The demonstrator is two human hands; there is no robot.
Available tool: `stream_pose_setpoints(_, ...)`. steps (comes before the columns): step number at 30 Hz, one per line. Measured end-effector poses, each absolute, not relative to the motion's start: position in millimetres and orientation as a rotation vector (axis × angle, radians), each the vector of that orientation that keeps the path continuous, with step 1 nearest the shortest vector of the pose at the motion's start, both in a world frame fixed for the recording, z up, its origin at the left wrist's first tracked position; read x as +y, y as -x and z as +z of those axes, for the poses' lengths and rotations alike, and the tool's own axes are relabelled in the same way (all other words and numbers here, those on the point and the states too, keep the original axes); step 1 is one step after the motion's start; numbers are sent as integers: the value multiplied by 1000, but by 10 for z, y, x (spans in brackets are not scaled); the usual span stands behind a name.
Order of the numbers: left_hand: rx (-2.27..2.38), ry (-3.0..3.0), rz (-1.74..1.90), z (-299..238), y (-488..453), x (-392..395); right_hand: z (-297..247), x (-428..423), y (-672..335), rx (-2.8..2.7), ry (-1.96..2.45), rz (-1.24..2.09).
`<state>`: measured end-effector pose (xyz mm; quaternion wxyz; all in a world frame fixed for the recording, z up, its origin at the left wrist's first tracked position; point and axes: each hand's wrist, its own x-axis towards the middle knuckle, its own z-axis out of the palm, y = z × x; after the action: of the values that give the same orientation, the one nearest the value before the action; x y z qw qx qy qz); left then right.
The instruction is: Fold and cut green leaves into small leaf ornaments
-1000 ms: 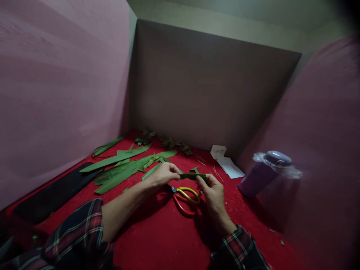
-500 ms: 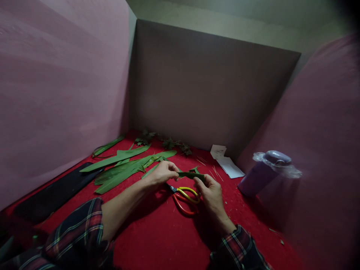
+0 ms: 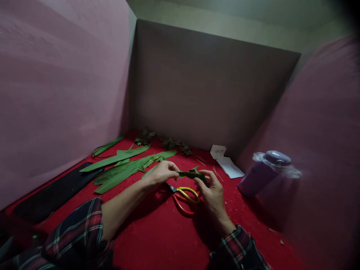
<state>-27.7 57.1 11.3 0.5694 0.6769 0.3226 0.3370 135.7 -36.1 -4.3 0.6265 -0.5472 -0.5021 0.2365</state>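
Note:
Both of my hands pinch a short folded green leaf strip [image 3: 191, 174] just above the red cloth. My left hand [image 3: 163, 173] grips its left end with closed fingers. My right hand [image 3: 212, 193] holds its right end between thumb and fingertips. Under the strip lie scissors [image 3: 184, 197] with one yellow and one red handle, untouched. Long green leaves [image 3: 120, 168] are spread on the cloth to the left of my left hand.
A purple cup with a plastic-wrapped lid [image 3: 263, 172] stands at the right. White paper pieces [image 3: 226, 161] and thin sticks [image 3: 208, 167] lie near the back corner. Small dark leafy sprigs [image 3: 168, 143] sit along the back wall. A black flat strip [image 3: 53, 195] lies at left. Pink walls enclose the red table [image 3: 157, 240].
My right hand's fingers have shifted slightly along the leaf strip, lifting its right end a little. My left hand has hardly moved.

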Motion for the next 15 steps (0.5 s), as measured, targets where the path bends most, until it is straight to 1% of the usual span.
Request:
stream_pose_setpoints(3,760,-1599,792,113,273,573,-57,-355,-1368,-1157,1281,518)
stream_pose_setpoints(15,740,-1595,754,120,285,580,-51,-340,-1398,-1061,1232,705)
